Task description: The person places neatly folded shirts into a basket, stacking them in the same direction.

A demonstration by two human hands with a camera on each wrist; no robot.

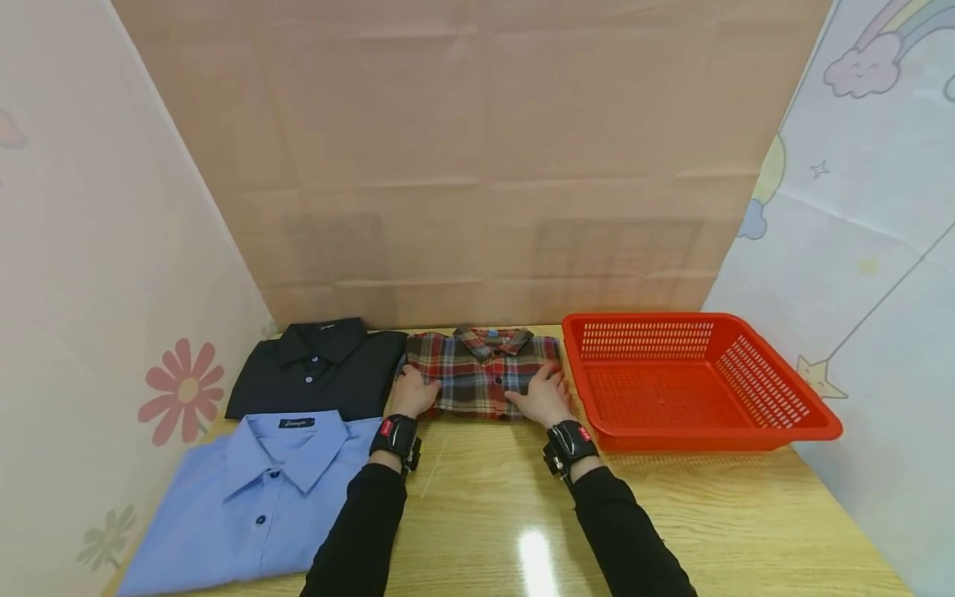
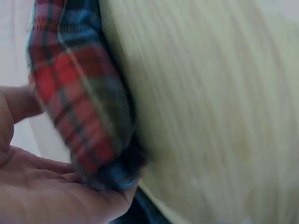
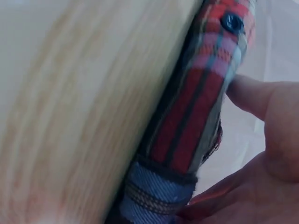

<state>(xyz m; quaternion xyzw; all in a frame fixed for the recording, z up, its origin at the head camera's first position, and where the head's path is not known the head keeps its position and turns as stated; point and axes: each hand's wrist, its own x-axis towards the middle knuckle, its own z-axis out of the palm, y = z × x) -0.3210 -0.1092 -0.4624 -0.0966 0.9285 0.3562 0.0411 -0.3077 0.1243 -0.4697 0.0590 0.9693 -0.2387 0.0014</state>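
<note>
A folded plaid shirt (image 1: 466,377) in red, blue and dark checks lies flat on the wooden table, its collar toward the back. My left hand (image 1: 414,391) grips the shirt's left edge, and my right hand (image 1: 545,398) holds the right edge. The left wrist view shows the thumb over the folded plaid cloth (image 2: 79,98), with fingers (image 2: 70,196) at its side and partly beneath. In the right wrist view the thumb (image 3: 250,95) touches the top of the plaid shirt (image 3: 191,116) near a dark button; the other fingertips are partly hidden by cloth.
Left of the plaid shirt lies a folded black shirt (image 1: 261,381), with a folded light-blue shirt (image 1: 201,497) in front of it. A red plastic basket (image 1: 709,439) stands to the right. Brown paper (image 1: 477,166) covers the back wall; patterned walls flank the wooden table (image 1: 477,514).
</note>
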